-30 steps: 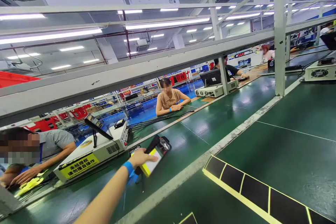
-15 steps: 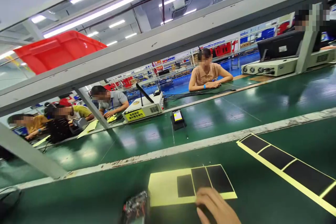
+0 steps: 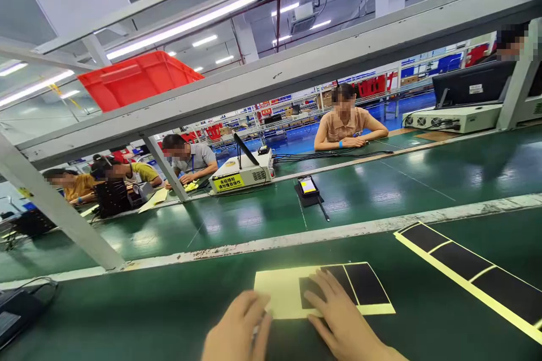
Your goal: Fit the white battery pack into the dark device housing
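Note:
A pale yellow backing sheet [image 3: 282,293] with black rectangular stickers [image 3: 367,284] lies on the green work surface in front of me. My right hand [image 3: 339,313] rests over its middle, fingers spread across a dark sticker. At the sheet's left edge is my left hand [image 3: 239,330], its fingers bent and somewhat apart, slightly blurred. A small pale spot shows between those fingers; I cannot make out what it is. A longer strip of black stickers [image 3: 459,262] lies at an angle to the right, apart from both hands.
A black device with cables [image 3: 19,316] sits at the left edge. Beyond the pale divider [image 3: 296,243] lies a small handheld device with a lit screen [image 3: 308,185]. Slanted posts [image 3: 63,208] and a shelf beam carrying a red bin [image 3: 139,79] cross ahead. Several people [image 3: 349,124] sit opposite.
My left hand has come into view at the sheet's left edge. The blurred circuit-board device there is gone from view. My right hand has spread farther over the sheet. The camera has turned slightly left.

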The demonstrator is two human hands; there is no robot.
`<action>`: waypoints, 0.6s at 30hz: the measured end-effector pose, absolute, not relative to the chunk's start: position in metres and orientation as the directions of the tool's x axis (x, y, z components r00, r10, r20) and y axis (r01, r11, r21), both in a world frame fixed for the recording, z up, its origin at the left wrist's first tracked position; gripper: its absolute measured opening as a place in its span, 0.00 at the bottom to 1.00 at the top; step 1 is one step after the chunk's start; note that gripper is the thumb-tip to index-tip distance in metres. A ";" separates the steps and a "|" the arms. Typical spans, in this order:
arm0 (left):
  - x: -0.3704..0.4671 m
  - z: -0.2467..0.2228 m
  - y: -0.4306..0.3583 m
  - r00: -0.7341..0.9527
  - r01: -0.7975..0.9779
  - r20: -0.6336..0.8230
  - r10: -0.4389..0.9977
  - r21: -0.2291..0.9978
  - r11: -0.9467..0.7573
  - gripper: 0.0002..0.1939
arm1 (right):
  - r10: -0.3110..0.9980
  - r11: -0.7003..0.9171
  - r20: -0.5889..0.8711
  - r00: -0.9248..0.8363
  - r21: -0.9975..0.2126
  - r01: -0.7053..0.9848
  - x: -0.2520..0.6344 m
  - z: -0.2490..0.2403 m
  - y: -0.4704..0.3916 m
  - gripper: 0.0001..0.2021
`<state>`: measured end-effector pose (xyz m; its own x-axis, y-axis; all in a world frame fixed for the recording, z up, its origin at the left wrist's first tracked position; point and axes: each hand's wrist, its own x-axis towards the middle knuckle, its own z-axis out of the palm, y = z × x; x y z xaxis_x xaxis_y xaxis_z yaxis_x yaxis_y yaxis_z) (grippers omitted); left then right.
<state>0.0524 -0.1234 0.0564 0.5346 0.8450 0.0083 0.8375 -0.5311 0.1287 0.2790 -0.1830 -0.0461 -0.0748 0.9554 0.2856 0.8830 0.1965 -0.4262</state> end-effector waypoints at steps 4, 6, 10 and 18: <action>0.139 0.047 -0.094 0.637 0.771 -0.056 0.769 0.066 -0.633 0.15 | 0.938 0.194 0.346 -0.034 -0.438 0.878 0.281 -0.056 -0.180 0.15; 0.159 0.039 -0.087 0.647 0.761 -0.100 0.756 0.037 -0.647 0.10 | 0.944 0.179 0.329 -0.027 -0.441 0.880 0.281 -0.056 -0.178 0.16; 0.167 0.030 -0.087 0.628 0.775 -0.124 0.768 0.004 -0.632 0.07 | 0.970 0.138 0.239 -0.030 -0.445 0.885 0.280 -0.044 -0.178 0.19; 0.168 0.023 -0.074 0.537 0.843 -0.134 0.833 0.128 -0.523 0.09 | 0.975 0.080 0.218 0.036 -0.502 0.861 0.277 -0.029 -0.181 0.19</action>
